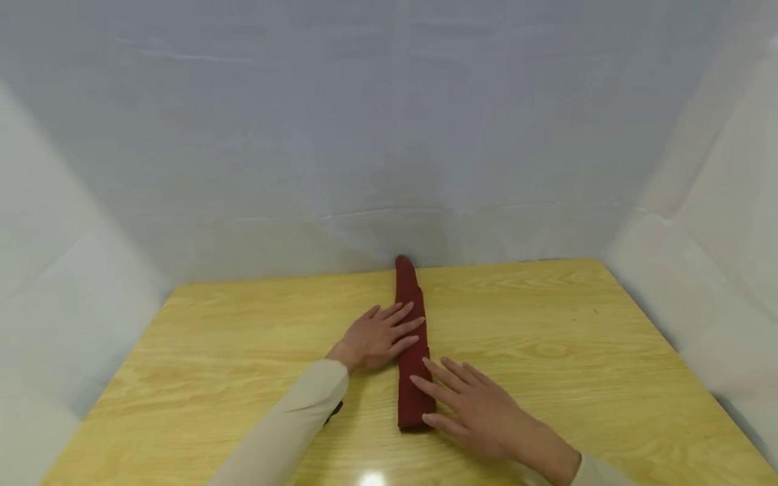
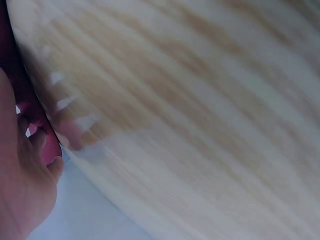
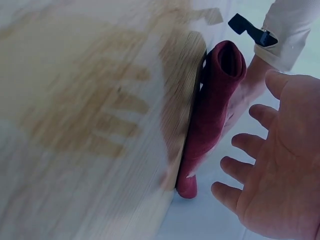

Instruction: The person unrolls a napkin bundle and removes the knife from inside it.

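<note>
A dark red cloth (image 1: 415,391), rolled into a long narrow tube, lies lengthwise on the wooden table. Its far tip reaches the back edge, and in the right wrist view the near end of the rolled cloth (image 3: 207,115) shows a hollow, layered opening. My left hand (image 1: 379,337) rests spread fingers across the middle of the roll from the left. On the other side, my right hand (image 1: 477,405) has its fingers spread, fingertips right at the roll's near end. The left wrist view catches only part of the left hand (image 2: 30,185) beside the cloth.
The light wood-grain table (image 1: 547,324) spreads to both sides of the roll. A pale sheet (image 1: 389,135) hangs directly behind the table's back edge, and white sheeting (image 1: 723,270) closes in the sides. A black strap mount (image 3: 252,31) sits at the left sleeve.
</note>
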Tool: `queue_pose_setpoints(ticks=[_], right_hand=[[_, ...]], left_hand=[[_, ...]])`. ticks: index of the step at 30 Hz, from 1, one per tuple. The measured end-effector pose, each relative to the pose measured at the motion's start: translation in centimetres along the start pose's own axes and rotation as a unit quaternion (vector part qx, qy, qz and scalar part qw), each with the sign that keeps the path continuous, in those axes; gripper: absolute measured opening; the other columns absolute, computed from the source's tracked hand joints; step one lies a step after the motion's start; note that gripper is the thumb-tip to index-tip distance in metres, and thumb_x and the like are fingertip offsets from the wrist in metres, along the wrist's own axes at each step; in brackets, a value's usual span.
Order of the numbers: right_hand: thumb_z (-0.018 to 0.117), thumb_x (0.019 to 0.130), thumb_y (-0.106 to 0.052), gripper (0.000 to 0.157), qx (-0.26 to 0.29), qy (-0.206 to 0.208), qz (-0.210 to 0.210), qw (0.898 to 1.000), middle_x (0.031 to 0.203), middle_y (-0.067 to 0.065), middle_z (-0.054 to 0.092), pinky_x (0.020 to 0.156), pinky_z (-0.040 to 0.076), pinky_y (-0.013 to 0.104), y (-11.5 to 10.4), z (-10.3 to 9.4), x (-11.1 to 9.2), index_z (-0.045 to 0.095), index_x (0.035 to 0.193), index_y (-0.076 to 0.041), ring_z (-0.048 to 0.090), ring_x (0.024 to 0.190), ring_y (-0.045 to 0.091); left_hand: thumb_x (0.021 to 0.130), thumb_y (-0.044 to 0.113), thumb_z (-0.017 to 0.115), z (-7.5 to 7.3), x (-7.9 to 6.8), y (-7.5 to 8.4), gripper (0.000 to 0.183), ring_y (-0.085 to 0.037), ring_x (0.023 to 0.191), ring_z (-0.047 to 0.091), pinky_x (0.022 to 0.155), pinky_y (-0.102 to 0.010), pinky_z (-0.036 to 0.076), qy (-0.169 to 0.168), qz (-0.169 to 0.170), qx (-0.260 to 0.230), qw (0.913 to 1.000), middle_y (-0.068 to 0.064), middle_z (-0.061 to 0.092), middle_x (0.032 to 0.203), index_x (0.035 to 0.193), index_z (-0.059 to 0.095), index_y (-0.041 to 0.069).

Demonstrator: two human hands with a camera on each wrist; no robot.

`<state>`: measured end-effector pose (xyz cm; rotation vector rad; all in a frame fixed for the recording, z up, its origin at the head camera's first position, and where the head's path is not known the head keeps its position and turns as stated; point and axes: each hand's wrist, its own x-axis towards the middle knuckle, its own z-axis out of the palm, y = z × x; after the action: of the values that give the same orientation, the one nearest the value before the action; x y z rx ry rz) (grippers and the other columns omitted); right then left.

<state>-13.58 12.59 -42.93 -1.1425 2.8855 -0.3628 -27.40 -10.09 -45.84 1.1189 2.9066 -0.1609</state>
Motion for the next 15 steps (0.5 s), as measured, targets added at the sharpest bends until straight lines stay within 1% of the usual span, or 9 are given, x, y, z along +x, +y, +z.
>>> queue_pose_setpoints(ticks=[2, 4, 8, 12, 15], right_hand=[[0.029, 0.101, -0.053, 0.057, 0.005, -0.006, -0.003, 1.000, 0.154, 0.004, 0.029, 0.110, 0.024, 0.050, -0.1, 0.0, 0.2, 0.035, 0.150, -0.024, 0.023, 0.141, 0.027], [0.030, 0.101, -0.053, 0.057, 0.006, -0.002, -0.009, 1.000, 0.153, 0.004, 0.031, 0.110, 0.026, 0.048, -0.3, 0.0, 0.3, 0.038, 0.149, -0.023, 0.025, 0.140, 0.025], [0.033, 0.100, -0.053, 0.056, 0.003, 0.016, -0.019, 1.000, 0.149, 0.002, 0.039, 0.108, 0.032, 0.043, -0.6, 0.3, 0.6, 0.048, 0.143, -0.020, 0.033, 0.137, 0.021], [0.041, 0.100, -0.050, 0.050, 0.005, 0.044, -0.034, 0.998, 0.142, 0.002, 0.047, 0.105, 0.037, 0.039, -0.8, 0.6, 0.9, 0.059, 0.134, -0.018, 0.042, 0.131, 0.019], [0.049, 0.099, -0.044, 0.044, 0.016, 0.063, -0.055, 0.996, 0.139, 0.002, 0.051, 0.102, 0.040, 0.039, -1.1, 0.7, 1.2, 0.062, 0.131, -0.017, 0.045, 0.128, 0.019]], left_hand=[[0.102, 0.055, 0.016, 0.0, 0.0, 0.1, 0.055, -0.017, 0.143, 0.016, 0.114, -0.044, 0.018, -0.001, -0.001, 0.005, 1.0000, 0.004, 0.016, 0.158, 0.152, 0.025, 0.035], [0.102, 0.054, 0.016, -0.1, 0.0, 0.2, 0.054, -0.017, 0.143, 0.016, 0.113, -0.044, 0.018, -0.002, -0.001, 0.010, 1.0000, 0.004, 0.017, 0.158, 0.152, 0.025, 0.035], [0.102, 0.054, 0.017, -0.3, 0.0, 0.4, 0.054, -0.017, 0.143, 0.016, 0.113, -0.044, 0.019, -0.006, -0.005, 0.013, 0.9999, 0.005, 0.016, 0.158, 0.152, 0.025, 0.036], [0.102, 0.053, 0.017, -0.2, 0.0, 0.5, 0.053, -0.016, 0.143, 0.014, 0.114, -0.043, 0.018, -0.010, -0.008, 0.009, 0.9999, 0.005, 0.014, 0.158, 0.152, 0.023, 0.036], [0.102, 0.053, 0.016, -0.1, 0.0, 0.5, 0.053, -0.016, 0.143, 0.014, 0.114, -0.043, 0.019, -0.008, -0.009, 0.010, 0.9999, 0.005, 0.014, 0.158, 0.152, 0.022, 0.036]])
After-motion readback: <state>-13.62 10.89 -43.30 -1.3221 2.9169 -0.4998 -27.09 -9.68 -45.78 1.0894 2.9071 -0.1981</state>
